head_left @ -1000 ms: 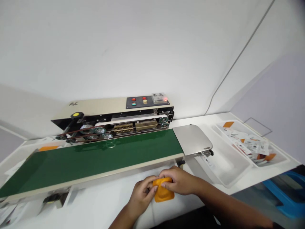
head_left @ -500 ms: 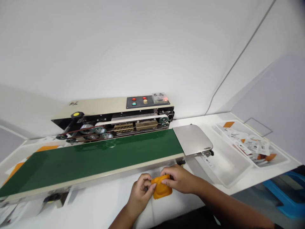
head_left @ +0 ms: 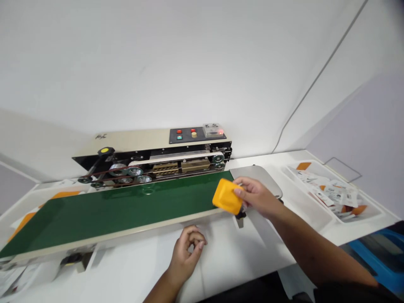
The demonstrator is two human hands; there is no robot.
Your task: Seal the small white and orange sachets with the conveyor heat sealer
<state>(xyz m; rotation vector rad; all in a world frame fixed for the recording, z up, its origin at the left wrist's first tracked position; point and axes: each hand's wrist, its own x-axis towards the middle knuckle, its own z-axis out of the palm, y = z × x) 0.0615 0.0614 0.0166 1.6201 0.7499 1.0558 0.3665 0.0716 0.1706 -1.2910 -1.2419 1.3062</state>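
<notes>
My right hand (head_left: 257, 195) holds an orange pouch (head_left: 227, 196) by its edge, raising it above the far right end of the green conveyor belt (head_left: 126, 214). The pouch is a squarish, puffy packet, and it appears not to touch the belt. My left hand (head_left: 186, 252) rests on the white table (head_left: 240, 252) in front of the belt, its fingers curled with nothing visible in them. Behind the belt stands a band sealing machine (head_left: 158, 162) with exposed wheels and belts.
A control panel (head_left: 195, 135) with red, green and yellow buttons tops the sealer. A steel plate (head_left: 261, 174) lies past the belt's right end. To the right, a white tray (head_left: 334, 195) holds several sachets and orange pieces. A blue crate (head_left: 378, 256) sits below the table's corner.
The orange pouch has left my left hand and moved up and right in my right hand, from the table's front to above the belt's end. My left hand has curled and stayed near its place.
</notes>
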